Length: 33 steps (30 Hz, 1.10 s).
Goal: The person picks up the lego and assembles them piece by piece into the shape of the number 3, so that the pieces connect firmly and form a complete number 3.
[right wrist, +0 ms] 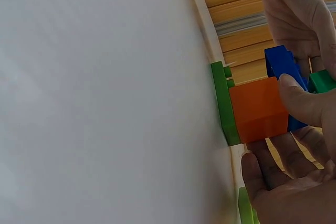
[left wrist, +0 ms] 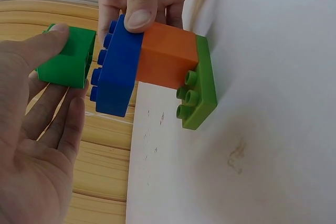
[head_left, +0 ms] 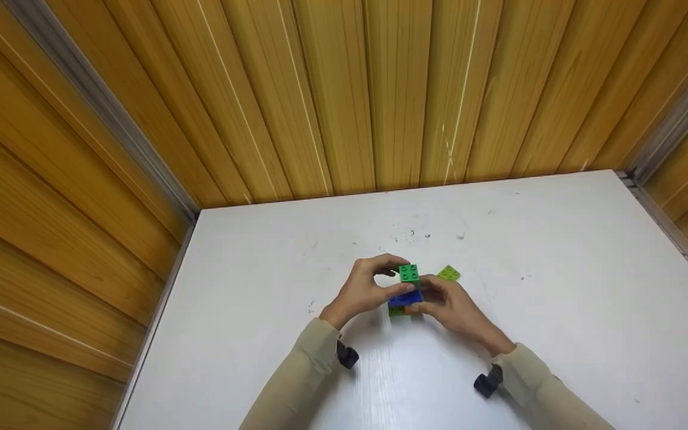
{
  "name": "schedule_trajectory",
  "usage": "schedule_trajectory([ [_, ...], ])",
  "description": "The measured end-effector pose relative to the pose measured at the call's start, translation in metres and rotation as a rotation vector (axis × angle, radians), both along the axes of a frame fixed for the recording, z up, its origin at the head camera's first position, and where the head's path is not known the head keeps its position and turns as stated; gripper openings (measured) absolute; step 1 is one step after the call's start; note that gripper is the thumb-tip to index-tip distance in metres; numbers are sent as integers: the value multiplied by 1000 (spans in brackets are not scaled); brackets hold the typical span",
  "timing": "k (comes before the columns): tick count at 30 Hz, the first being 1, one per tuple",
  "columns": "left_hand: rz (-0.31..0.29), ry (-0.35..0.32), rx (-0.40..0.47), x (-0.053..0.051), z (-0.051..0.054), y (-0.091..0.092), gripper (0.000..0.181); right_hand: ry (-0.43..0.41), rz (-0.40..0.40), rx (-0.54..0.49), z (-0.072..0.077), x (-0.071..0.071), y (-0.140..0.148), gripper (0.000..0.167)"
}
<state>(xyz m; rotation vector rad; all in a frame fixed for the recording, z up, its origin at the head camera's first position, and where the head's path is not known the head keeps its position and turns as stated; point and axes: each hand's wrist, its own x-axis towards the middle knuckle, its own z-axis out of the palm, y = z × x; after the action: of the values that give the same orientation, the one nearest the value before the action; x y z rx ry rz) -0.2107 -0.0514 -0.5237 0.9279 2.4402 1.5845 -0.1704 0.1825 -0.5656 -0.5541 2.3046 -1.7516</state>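
A green brick (left wrist: 68,56) is pinched between the thumb and fingers of my left hand (head_left: 368,289), right by the studs of a blue brick (left wrist: 119,72). Whether the two bricks touch, I cannot tell. The blue brick sits on an orange brick (right wrist: 259,109), which stands on a light green plate (left wrist: 206,85) with several studs showing. My right hand (head_left: 454,307) grips this stack, its thumb on the blue brick and its fingers around the far side. From above, the green brick (head_left: 408,273) partly covers the blue one (head_left: 401,299).
A separate light green piece (head_left: 449,273) lies on the white table (head_left: 260,286) just beyond my right hand. Wood-patterned panels (head_left: 344,95) rise behind the table's back edge and at both sides. Small dark marks dot the tabletop.
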Motion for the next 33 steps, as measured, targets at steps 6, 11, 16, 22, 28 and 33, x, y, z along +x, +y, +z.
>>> schedule_trajectory([
  [6,0,-10,0,2,-2,1,36,11,-8,18,0,0,0,47],
  [11,-6,0,-5,3,-5,2,38,22,-12,19,0,0,-1,47],
  [16,-7,1,-9,3,-7,1,39,20,-11,17,0,0,-1,47],
  [22,-5,2,-20,5,-7,1,40,6,-22,31,0,0,-1,46],
  [28,-16,10,-21,6,-6,2,40,14,-26,23,-2,-2,-1,46],
  [33,-16,7,-25,7,-5,2,39,29,-24,20,-1,-2,-1,44],
])
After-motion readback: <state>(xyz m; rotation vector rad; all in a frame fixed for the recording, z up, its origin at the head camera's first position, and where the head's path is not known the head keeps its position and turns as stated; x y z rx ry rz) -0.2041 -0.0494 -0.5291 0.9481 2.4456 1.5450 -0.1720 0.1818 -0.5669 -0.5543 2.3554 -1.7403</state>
